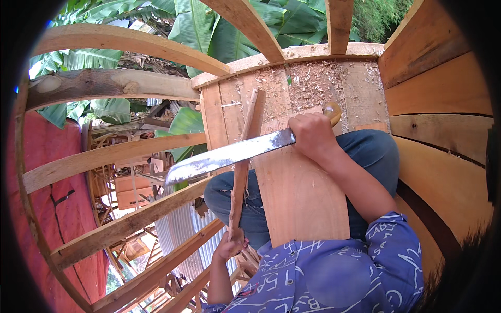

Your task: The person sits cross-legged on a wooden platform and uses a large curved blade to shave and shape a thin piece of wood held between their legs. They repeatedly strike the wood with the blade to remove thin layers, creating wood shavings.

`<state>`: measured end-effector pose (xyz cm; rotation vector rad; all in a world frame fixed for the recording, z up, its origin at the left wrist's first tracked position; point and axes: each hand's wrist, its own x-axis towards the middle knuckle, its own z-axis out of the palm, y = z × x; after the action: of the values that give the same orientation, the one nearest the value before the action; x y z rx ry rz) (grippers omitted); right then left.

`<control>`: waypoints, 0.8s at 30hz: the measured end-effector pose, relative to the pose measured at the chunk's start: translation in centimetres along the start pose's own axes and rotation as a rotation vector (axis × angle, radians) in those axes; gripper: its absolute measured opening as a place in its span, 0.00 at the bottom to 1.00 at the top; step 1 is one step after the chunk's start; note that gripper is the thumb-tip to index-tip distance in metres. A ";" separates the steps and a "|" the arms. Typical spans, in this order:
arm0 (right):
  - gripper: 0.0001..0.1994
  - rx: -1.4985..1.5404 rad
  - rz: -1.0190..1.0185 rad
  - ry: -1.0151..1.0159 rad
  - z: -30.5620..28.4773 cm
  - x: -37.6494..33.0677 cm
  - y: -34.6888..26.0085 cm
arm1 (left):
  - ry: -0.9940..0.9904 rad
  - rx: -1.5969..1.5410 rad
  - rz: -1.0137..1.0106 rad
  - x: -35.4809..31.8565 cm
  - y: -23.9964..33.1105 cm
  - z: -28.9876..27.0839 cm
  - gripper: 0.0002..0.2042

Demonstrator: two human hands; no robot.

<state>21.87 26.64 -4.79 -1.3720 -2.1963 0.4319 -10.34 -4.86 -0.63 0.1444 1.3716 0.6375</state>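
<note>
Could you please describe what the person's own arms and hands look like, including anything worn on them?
Both forearms are bare, with no gloves, watch or rings visible on the left hand or the right hand. A short-sleeved blue shirt with white letter-like markings covers the upper arms.

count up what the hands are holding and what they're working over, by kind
machete: 1, held by the right hand
wooden stick: 1, held at its lower end by the left hand
flat plank across the lap: 1
total: 3
</note>
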 end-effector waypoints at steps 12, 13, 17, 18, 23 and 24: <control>0.05 -0.090 0.078 0.147 -1.3 0.4 3.4 | -0.084 0.148 0.016 0.1 1.0 0.2 0.14; 0.05 -0.155 0.204 0.120 -1.8 0.7 4.2 | -0.072 0.139 0.026 0.1 0.7 0.5 0.14; 0.08 -0.245 0.558 0.079 -3.3 1.1 6.7 | -0.137 0.126 0.041 0.8 0.3 -0.2 0.15; 0.09 -0.221 0.610 0.087 -3.4 1.1 6.9 | -0.149 0.152 0.034 1.0 0.4 -0.7 0.16; 0.09 -0.011 0.488 -0.048 -3.0 0.6 3.7 | -0.131 0.167 0.015 1.5 -0.6 -1.5 0.18; 0.08 -0.004 0.406 -0.042 -2.6 0.5 2.7 | -0.126 0.167 0.012 1.4 -0.5 -1.5 0.18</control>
<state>25.17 28.24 -3.95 -1.8308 -1.9454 0.6037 -11.48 -4.98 -2.39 0.3218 1.3014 0.5153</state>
